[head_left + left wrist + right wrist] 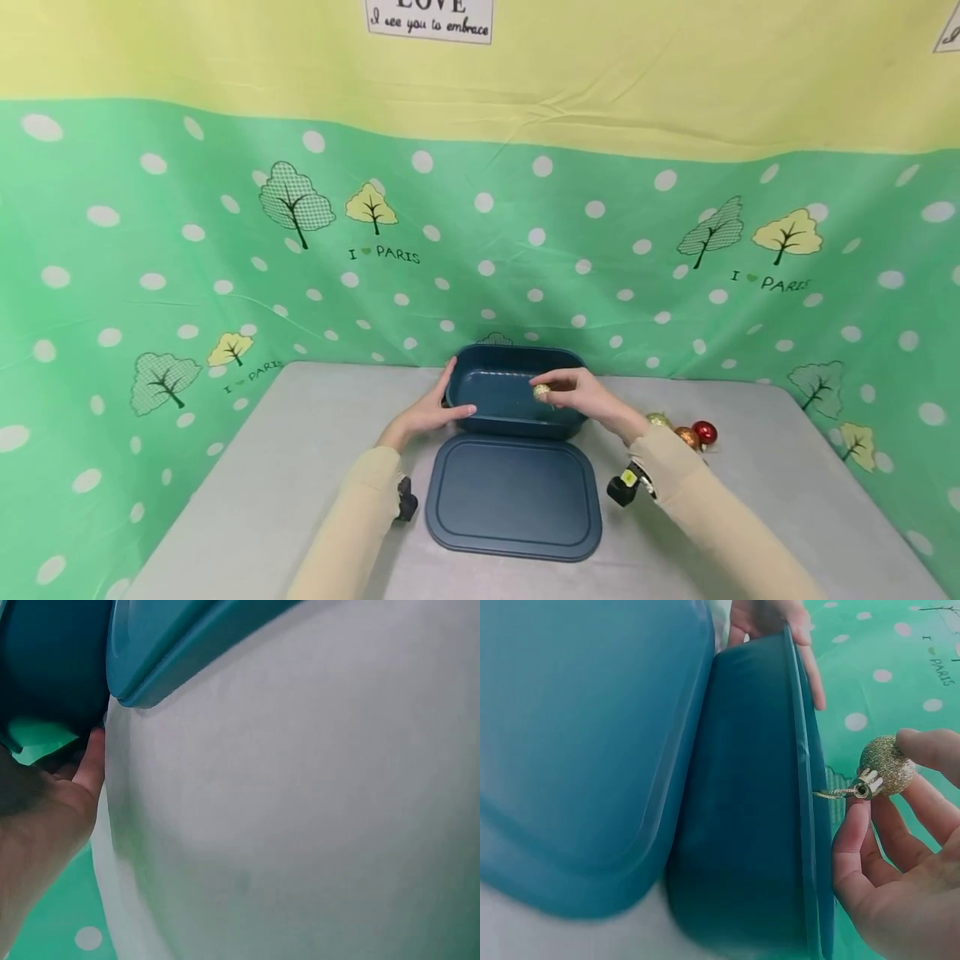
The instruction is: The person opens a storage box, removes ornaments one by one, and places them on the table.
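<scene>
A deep blue rectangular container stands at the back of the table, its open top facing up. My left hand grips its left end, with the thumb at the near rim and the fingers along the side. In the right wrist view, the fingers of that left hand show at the far end of the rim. My right hand pinches a small gold glitter Christmas bauble between thumb and fingers, over the right part of the container. A gold cord loop hangs from the bauble's cap.
The matching blue lid lies flat on the grey table, right in front of the container. Beside my right forearm lie a red bauble, a copper bauble and a gold bauble. A green and yellow patterned cloth hangs behind.
</scene>
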The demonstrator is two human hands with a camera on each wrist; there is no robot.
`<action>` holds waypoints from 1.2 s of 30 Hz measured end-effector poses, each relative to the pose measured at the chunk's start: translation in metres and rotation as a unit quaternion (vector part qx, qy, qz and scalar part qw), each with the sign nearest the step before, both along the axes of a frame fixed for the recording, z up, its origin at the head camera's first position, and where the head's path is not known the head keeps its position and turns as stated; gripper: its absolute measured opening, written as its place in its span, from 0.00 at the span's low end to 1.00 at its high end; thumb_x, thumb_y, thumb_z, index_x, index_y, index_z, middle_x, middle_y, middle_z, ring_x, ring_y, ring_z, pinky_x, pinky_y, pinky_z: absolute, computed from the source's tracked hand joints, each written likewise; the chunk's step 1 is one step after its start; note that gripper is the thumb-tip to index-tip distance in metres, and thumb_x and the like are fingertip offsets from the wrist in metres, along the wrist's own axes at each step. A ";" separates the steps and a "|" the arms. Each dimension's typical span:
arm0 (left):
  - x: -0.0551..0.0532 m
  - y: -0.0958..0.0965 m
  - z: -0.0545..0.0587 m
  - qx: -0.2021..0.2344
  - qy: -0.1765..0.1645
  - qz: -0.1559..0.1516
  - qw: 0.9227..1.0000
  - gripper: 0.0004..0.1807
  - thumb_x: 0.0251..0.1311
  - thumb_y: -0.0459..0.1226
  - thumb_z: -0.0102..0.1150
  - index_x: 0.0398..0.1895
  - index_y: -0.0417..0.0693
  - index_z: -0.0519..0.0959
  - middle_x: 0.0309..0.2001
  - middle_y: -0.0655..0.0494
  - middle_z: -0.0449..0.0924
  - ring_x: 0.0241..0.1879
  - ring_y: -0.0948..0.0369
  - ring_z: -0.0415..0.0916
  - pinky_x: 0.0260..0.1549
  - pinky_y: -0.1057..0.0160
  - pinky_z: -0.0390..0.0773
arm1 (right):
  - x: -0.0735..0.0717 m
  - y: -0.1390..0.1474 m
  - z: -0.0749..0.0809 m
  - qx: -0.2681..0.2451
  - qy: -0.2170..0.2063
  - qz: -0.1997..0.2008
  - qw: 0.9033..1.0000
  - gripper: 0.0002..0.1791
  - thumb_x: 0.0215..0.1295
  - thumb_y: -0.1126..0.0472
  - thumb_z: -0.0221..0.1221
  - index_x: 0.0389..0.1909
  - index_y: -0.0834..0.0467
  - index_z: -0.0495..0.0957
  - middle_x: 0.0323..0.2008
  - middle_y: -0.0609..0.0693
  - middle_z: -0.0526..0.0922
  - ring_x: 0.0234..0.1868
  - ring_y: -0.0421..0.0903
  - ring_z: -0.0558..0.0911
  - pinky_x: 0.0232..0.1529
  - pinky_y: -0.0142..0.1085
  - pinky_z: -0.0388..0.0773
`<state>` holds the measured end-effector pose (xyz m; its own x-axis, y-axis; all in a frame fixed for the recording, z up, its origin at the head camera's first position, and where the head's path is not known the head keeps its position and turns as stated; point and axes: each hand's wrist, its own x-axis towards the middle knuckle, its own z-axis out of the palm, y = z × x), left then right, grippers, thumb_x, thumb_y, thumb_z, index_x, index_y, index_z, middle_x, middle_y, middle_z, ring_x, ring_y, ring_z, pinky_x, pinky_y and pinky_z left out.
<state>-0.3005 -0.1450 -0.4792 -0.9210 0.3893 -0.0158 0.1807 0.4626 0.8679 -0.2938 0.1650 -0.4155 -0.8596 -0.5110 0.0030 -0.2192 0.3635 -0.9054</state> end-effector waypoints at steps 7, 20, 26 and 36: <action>0.000 0.001 0.001 0.008 0.001 0.005 1.000 0.54 0.62 0.44 0.61 0.78 0.50 0.31 0.76 0.44 0.28 0.73 0.41 0.34 0.66 0.39 0.45 | 0.012 0.032 0.005 0.011 0.017 -0.002 1.000 0.20 0.67 0.63 0.58 0.57 0.69 0.76 0.50 0.62 0.80 0.44 0.55 0.80 0.44 0.49 0.77; 0.012 0.007 0.020 0.018 -0.017 0.014 1.000 0.55 0.62 0.43 0.62 0.77 0.47 0.30 0.75 0.38 0.29 0.71 0.37 0.40 0.62 0.40 0.56 | 0.029 0.087 0.004 0.030 0.044 -0.018 0.998 0.20 0.67 0.64 0.59 0.56 0.71 0.76 0.53 0.65 0.78 0.44 0.49 0.80 0.42 0.43 0.79; 0.000 0.004 0.002 0.007 -0.001 0.020 1.000 0.56 0.61 0.46 0.63 0.77 0.51 0.30 0.76 0.42 0.29 0.73 0.41 0.34 0.66 0.40 0.45 | 0.038 0.107 0.004 0.036 0.054 -0.023 0.998 0.20 0.67 0.64 0.59 0.56 0.72 0.75 0.51 0.65 0.79 0.45 0.45 0.80 0.45 0.33 0.77; -0.002 0.004 -0.001 0.001 0.000 0.024 1.000 0.56 0.61 0.47 0.62 0.78 0.53 0.30 0.76 0.44 0.29 0.73 0.42 0.36 0.66 0.42 0.50 | 0.052 0.137 -0.002 0.050 0.037 -0.059 0.996 0.22 0.67 0.61 0.59 0.58 0.69 0.75 0.54 0.65 0.78 0.46 0.42 0.79 0.44 0.32 0.76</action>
<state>-0.3021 -0.1415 -0.4799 -0.9383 0.3456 -0.0143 0.1593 0.4685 0.8690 -0.2421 0.3019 -0.4171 -0.9131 -0.4072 0.0224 -0.2341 0.4784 -0.8463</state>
